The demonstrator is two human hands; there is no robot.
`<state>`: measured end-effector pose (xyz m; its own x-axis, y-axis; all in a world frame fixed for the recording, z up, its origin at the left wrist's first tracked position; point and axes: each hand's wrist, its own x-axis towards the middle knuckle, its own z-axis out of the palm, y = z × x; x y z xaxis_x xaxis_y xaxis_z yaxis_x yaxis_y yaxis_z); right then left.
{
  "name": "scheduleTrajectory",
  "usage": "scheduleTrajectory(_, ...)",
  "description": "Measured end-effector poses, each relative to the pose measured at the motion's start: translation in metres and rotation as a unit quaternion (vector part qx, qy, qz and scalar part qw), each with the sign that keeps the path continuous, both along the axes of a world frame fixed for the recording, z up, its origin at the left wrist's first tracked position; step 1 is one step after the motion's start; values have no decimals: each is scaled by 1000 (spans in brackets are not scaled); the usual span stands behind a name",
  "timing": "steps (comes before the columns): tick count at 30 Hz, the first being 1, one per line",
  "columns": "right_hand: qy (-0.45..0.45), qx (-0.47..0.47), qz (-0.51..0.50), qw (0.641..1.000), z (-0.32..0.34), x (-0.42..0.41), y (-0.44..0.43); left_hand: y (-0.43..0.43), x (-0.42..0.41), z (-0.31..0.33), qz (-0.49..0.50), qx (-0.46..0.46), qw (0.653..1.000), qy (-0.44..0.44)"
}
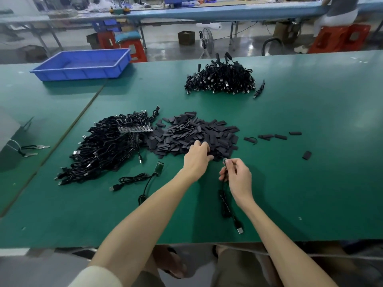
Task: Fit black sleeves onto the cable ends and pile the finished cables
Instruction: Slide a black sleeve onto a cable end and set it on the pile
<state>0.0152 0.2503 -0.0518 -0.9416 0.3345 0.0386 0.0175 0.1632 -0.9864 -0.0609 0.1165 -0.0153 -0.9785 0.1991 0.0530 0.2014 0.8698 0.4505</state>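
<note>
A heap of flat black sleeves (194, 131) lies in the middle of the green table (310, 162). My left hand (196, 158) rests on the heap's near edge, its fingers curled into the sleeves. My right hand (236, 177) pinches the board end of a black cable (228, 206), whose USB plug trails toward me on the table. A tangle of bare cables (107, 148) sits left of the sleeves. The pile of sleeved cables (221, 79) lies further back.
One loose cable (136, 180) with its small board lies near my left forearm. Stray sleeves (275, 136) are scattered to the right. A blue tray (83, 64) stands at the far left. Pliers (35, 150) lie at the left edge.
</note>
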Motion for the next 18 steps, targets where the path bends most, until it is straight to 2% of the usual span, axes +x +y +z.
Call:
scheduleTrajectory(5, 1, 6, -2, 1000, -1, -1, 0, 3, -4, 0, 20, 20, 999, -30)
scheduleTrajectory(10, 0, 2, 14, 1000, -1, -1, 1, -10, 3, -1, 26, 53, 998, -16)
scheduleTrajectory(12, 1, 10, 21, 1000, -1, 0, 1, -16, 6, -1, 35, 120, 991, -40)
scheduleTrajectory(15, -3, 31, 34, 999, -2, 0, 0, -21, 15, -2, 26, 261, 960, -99)
scheduleTrajectory(18, -16, 54, 60, 997, -2, 0, -1, -23, 25, -7, 4, 314, 941, -125)
